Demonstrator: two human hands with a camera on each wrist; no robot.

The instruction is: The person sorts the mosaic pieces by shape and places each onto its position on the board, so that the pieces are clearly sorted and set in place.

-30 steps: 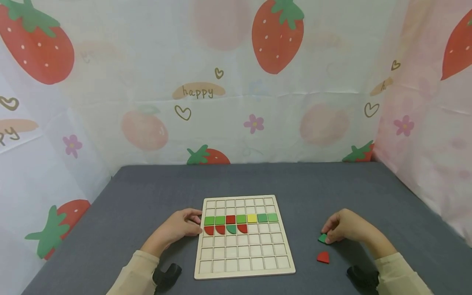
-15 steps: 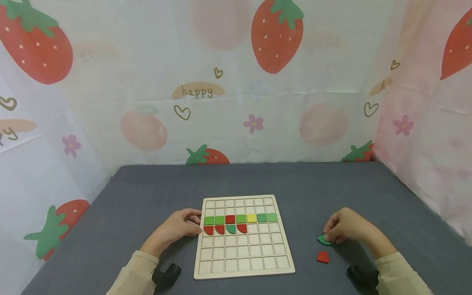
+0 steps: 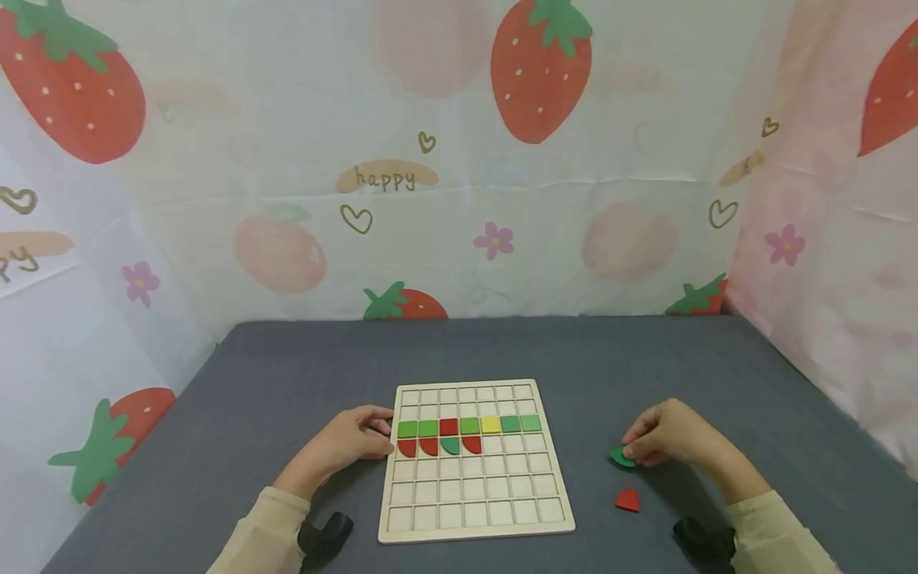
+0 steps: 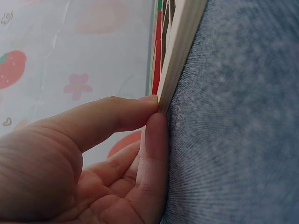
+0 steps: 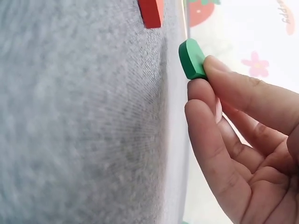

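Observation:
In the head view, my left hand rests at the left edge of a wooden grid board. Up close in the left wrist view, the thumb tip touches the board's side edge and the index finger lies just beneath it. To the right of the board, my right hand pinches a green quarter-circle tile between thumb and index finger. A red quarter-circle tile lies on the table in front of that hand.
On the board, a full row of square tiles in green, red and yellow sits above several quarter-circle tiles, red and green. A grey cloth covers the table. A strawberry-print curtain hangs behind and at both sides.
The green quarter-circle tile, held by the right hand, has turned in the fingers and shifted slightly up and left, away from the red one. My left hand stays in place.

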